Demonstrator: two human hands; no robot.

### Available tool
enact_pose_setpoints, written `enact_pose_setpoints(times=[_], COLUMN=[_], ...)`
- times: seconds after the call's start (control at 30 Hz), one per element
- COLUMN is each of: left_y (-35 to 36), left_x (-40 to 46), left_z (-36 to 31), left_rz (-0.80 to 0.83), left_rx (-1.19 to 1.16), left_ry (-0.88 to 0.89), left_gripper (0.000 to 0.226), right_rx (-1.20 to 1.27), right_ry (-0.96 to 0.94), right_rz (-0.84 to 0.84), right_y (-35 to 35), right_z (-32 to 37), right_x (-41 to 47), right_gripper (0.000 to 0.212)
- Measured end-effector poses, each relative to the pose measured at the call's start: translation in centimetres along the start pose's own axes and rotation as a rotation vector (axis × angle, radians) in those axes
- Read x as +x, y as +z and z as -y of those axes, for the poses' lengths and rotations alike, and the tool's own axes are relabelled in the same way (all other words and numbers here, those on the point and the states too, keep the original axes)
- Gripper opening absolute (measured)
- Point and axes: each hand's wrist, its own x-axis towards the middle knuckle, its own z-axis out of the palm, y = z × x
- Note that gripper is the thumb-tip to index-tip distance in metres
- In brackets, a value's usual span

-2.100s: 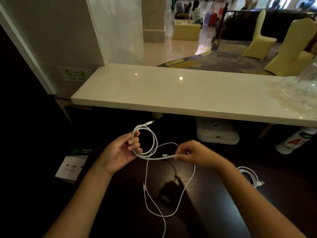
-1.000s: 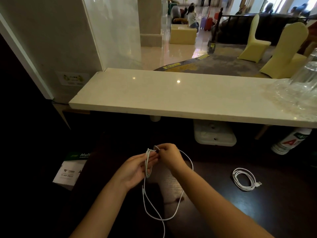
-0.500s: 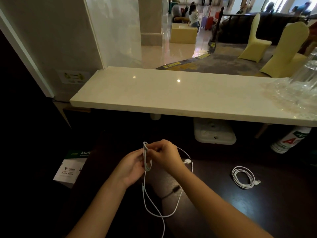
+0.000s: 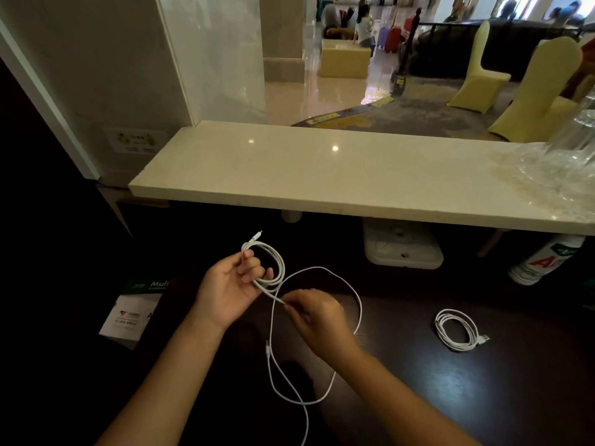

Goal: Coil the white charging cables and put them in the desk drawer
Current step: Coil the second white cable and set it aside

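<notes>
person at dark worktop [image 4: 483,397], coiling a white cable [image 4: 357,304] with both hands.

left hand [image 4: 230,286] palm up, fingers curled through a few finished loops held above the worktop, plug end poking up past the fingertips. right hand [image 4: 317,317] just beside it, pinching the strand that leaves the loops. loose slack sweeps round behind the right hand and trails toward the near edge. second cable [image 4: 455,329], already coiled, lies flat well off to the right. green-and-white box [image 4: 135,310] at left.
</notes>
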Motion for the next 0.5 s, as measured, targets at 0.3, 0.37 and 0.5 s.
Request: enact_pose_setpoints(times=[0.3, 0.37, 0.5], left_y=[0.2, 0.5, 0.5], left_x=[-0.4, -0.7, -1.1], left_z=[0.7, 1.0, 2.1], left_rz=[0.146, 0.115, 0.143], left_rx=[-0.111, -0.068, -0.058], left_ry=[-0.008, -0.007, -0.096], left_gripper=[0.020, 0.016, 0.017], right_rx=[-0.203, 0.384, 0.973], right_ry=[0.274, 0.614, 0.888], right_rz=[-0.009, -0.044, -0.026], right_y=[-1.2, -1.6, -2.8], right_z=[-1.5, -0.8, 0.7], right_x=[1.5, 2.4, 3.8], right_gripper=[0.020, 0.020, 0.024])
